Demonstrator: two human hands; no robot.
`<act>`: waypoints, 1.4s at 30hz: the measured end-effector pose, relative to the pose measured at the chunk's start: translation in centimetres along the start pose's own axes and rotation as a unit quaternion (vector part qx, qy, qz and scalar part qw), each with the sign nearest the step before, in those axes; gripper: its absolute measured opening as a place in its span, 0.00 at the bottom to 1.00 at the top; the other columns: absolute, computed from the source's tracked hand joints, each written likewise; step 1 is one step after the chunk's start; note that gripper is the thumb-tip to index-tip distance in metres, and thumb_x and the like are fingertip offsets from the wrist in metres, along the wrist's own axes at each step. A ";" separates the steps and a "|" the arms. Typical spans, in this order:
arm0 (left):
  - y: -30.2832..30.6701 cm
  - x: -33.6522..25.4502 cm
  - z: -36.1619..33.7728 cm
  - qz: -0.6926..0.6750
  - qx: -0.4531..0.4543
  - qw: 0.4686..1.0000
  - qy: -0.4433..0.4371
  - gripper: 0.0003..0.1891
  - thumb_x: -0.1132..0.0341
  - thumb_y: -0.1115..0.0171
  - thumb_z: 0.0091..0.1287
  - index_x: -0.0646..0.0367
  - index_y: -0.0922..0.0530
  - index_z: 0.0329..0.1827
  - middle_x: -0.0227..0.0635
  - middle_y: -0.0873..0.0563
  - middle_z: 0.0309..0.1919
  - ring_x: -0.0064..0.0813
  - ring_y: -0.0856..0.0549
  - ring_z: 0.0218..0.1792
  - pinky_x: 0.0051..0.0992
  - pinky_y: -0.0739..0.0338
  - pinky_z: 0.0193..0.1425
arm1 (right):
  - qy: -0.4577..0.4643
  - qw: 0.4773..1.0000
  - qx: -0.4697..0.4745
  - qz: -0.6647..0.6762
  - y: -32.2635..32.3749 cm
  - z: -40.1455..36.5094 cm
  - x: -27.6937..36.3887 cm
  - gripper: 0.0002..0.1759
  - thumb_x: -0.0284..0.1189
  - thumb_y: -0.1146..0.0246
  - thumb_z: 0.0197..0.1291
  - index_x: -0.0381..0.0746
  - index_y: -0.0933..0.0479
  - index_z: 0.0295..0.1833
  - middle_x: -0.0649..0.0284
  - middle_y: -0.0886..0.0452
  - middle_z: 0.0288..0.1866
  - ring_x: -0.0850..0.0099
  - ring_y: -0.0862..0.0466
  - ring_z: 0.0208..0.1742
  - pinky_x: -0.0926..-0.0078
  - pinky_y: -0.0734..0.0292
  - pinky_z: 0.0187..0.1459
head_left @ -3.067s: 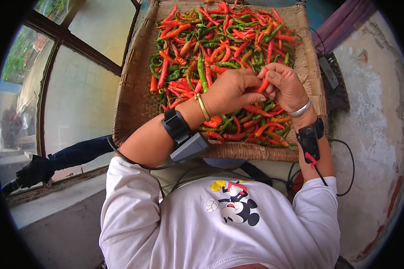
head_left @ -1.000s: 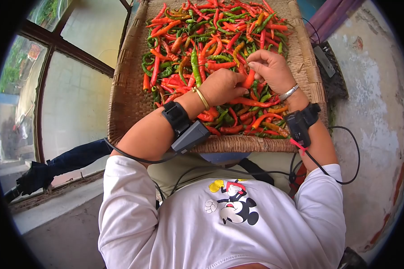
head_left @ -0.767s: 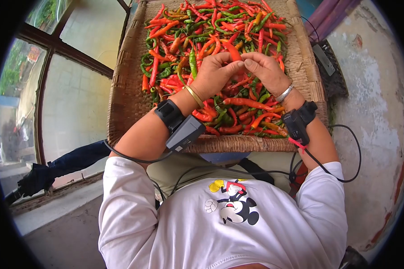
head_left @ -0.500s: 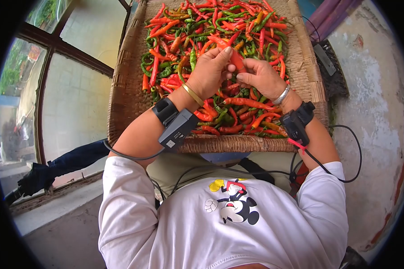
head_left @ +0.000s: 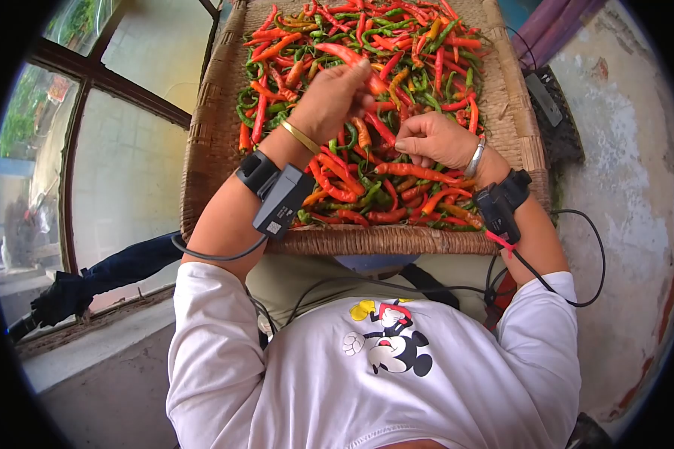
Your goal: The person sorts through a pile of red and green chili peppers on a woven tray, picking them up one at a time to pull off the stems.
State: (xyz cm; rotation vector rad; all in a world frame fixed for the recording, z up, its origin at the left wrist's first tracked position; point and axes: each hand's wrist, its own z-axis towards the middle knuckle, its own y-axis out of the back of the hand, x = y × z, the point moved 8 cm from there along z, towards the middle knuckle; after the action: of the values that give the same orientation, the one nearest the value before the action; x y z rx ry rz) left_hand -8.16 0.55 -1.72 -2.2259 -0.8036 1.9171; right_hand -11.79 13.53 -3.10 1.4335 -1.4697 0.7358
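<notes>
My left hand [head_left: 328, 99] is closed round a large red chili pepper [head_left: 341, 52], its curved end pointing up and to the left. Over the middle of the pile, my right hand [head_left: 439, 141] has its thumb and fingers pinched together; anything between the fingertips is too small to make out. Beneath both hands, many red, orange and green chili peppers [head_left: 418, 173] lie heaped in a woven tray [head_left: 397, 241].
Framed window panes [head_left: 127, 157] stand on the left, with a folded dark umbrella [head_left: 131, 266] below them. On the right are a stained wall [head_left: 621, 150] and a dark object [head_left: 550, 105] beside the tray. Cables run from wrist devices [head_left: 281, 198].
My hands have parted. The left has moved up and left with the red chili pepper, while the right has let go of that pepper and come slightly downward.
</notes>
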 end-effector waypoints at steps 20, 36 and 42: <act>-4.7 2.1 -1.8 0.766 0.102 0.546 -0.322 0.15 0.66 0.36 0.45 0.50 0.20 0.39 0.30 0.21 0.40 0.31 0.25 0.45 0.30 0.31 0.51 | 0.015 0.930 -0.157 -0.332 2.5 0.3 -0.1 0.11 0.36 0.38 0.49 0.40 0.22 0.34 0.58 0.20 0.32 0.61 0.20 0.36 0.66 0.27 0.39; -2.3 0.7 -0.1 0.844 0.046 0.453 -0.282 0.08 0.64 0.43 0.52 0.48 0.20 0.34 0.28 0.22 0.37 0.29 0.25 0.45 0.29 0.29 0.47 | 0.025 0.889 -0.057 -0.453 1.1 0.1 0.3 0.14 0.36 0.36 0.46 0.42 0.22 0.38 0.58 0.20 0.35 0.60 0.21 0.40 0.64 0.27 0.43; -2.7 0.8 -0.5 0.814 0.092 0.487 -0.301 0.12 0.64 0.40 0.50 0.52 0.20 0.39 0.30 0.21 0.35 0.31 0.24 0.42 0.29 0.28 0.47 | 0.060 0.841 -0.015 -0.538 -2.8 0.0 1.0 0.12 0.36 0.35 0.45 0.41 0.21 0.34 0.58 0.21 0.34 0.61 0.21 0.41 0.65 0.26 0.43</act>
State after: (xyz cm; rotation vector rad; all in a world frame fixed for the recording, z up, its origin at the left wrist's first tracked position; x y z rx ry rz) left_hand -8.54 3.41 -1.28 -1.8225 2.4669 2.8552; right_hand -8.99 12.75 -2.68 1.8281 -0.3857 0.0672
